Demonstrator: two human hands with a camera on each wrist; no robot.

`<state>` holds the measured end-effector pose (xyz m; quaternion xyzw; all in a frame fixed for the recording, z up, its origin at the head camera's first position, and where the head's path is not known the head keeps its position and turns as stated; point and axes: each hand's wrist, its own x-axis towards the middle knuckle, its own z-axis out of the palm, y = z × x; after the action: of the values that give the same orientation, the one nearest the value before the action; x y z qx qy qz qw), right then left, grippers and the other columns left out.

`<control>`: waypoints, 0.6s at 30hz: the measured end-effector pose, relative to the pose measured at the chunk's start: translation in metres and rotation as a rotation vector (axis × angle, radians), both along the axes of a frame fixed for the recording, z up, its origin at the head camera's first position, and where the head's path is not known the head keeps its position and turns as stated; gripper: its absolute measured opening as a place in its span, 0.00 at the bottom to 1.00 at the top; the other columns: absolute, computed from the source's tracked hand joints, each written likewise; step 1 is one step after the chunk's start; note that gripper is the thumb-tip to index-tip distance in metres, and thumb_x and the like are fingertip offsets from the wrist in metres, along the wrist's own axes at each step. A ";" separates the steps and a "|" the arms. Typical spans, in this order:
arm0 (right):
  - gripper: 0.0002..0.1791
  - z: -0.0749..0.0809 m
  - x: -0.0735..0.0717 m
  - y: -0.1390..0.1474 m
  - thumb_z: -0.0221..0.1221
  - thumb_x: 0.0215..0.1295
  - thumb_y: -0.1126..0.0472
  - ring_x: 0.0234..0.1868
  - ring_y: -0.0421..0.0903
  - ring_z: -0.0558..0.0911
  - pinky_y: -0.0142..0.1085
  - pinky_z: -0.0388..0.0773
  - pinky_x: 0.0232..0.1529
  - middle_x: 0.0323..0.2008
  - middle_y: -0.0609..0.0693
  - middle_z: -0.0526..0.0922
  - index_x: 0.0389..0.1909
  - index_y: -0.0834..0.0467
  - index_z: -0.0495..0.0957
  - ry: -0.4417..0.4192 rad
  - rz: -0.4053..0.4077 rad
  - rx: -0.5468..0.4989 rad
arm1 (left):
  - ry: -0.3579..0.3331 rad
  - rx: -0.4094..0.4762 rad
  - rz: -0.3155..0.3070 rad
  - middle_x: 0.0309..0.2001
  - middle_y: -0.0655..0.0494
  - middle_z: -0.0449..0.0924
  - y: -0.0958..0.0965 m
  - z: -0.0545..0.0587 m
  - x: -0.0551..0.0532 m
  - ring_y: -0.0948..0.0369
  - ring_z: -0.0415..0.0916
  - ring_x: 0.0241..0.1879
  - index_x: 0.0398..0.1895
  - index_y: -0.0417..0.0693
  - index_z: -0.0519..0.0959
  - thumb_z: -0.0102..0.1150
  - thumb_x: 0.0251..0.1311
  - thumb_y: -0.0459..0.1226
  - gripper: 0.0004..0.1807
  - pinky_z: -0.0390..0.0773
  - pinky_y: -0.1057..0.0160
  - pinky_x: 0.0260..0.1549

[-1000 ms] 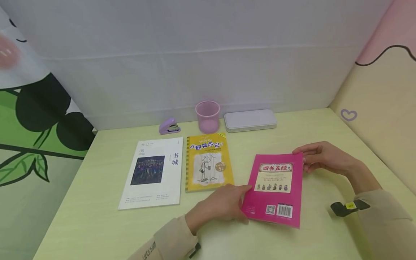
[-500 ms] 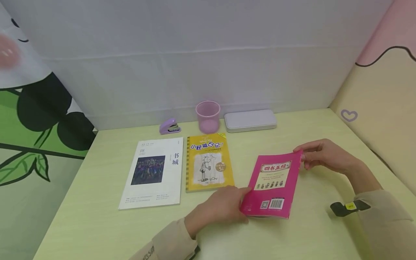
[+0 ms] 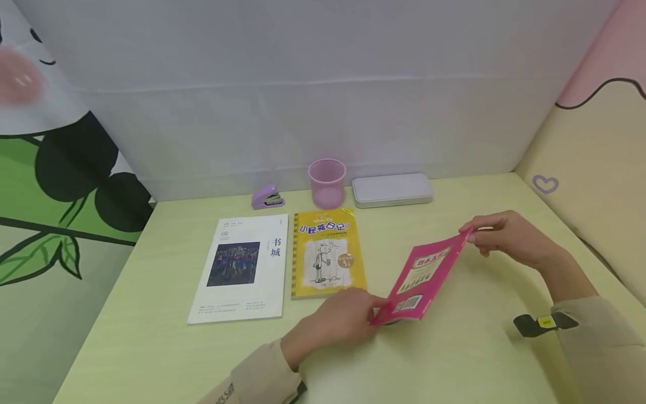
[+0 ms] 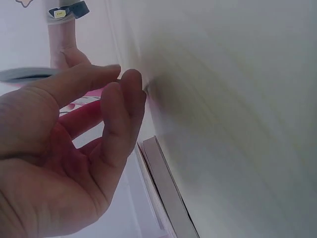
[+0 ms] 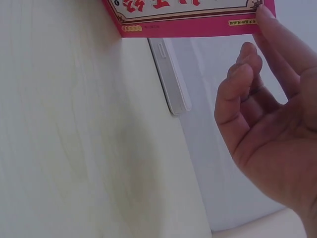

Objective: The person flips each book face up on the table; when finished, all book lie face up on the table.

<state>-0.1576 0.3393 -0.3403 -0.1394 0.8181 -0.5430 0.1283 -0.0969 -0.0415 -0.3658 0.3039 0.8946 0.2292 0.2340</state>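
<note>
A thin pink book [image 3: 421,278] is held tilted over the table, its right side raised and its left edge low. At its upper right corner, my right hand [image 3: 515,238] pinches it between thumb and index finger; the right wrist view shows the other fingers loosely bent. My left hand [image 3: 340,317] pinches the lower left corner, and the left wrist view shows thumb and fingertips meeting at the book's edge. Just left of the book lies a yellow comic book [image 3: 328,255], and beyond that a white magazine [image 3: 242,269].
Along the back of the table [image 3: 151,348] stand a purple stapler [image 3: 267,197], a pink mesh pen cup [image 3: 328,185] and a pale pencil case [image 3: 392,189]. Behind them hangs a white cloth wall [image 3: 323,123]. A printed panel [image 3: 605,185] borders the right side.
The pink book has gone from nearly flat to steeply tilted, its right side rising. My right hand has lifted slightly with the corner; my left hand stays at the lower left.
</note>
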 end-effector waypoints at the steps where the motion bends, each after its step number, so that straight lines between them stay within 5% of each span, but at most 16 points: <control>1: 0.13 0.001 0.000 0.000 0.59 0.74 0.72 0.27 0.45 0.80 0.37 0.82 0.32 0.41 0.40 0.87 0.52 0.59 0.89 0.008 -0.002 -0.004 | -0.011 0.017 0.013 0.32 0.65 0.80 -0.001 0.000 -0.001 0.67 0.73 0.31 0.69 0.61 0.81 0.71 0.65 0.38 0.28 0.73 0.70 0.30; 8: 0.11 0.009 0.000 -0.004 0.62 0.73 0.69 0.25 0.45 0.73 0.39 0.71 0.28 0.38 0.37 0.86 0.49 0.58 0.89 0.039 -0.078 0.037 | -0.099 0.125 0.111 0.37 0.61 0.86 -0.012 0.003 -0.009 0.65 0.76 0.26 0.61 0.56 0.87 0.65 0.66 0.31 0.21 0.77 0.68 0.26; 18: 0.07 0.018 -0.002 -0.009 0.65 0.73 0.64 0.23 0.43 0.74 0.38 0.73 0.30 0.24 0.42 0.77 0.47 0.55 0.90 0.056 -0.159 0.113 | -0.084 0.202 0.159 0.40 0.51 0.90 -0.024 0.009 -0.016 0.63 0.78 0.18 0.52 0.42 0.89 0.65 0.70 0.33 0.11 0.78 0.66 0.22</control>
<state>-0.1600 0.3307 -0.3226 -0.0815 0.8591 -0.5005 0.0693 -0.1126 -0.0652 -0.3571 0.2444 0.8777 0.3484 0.2205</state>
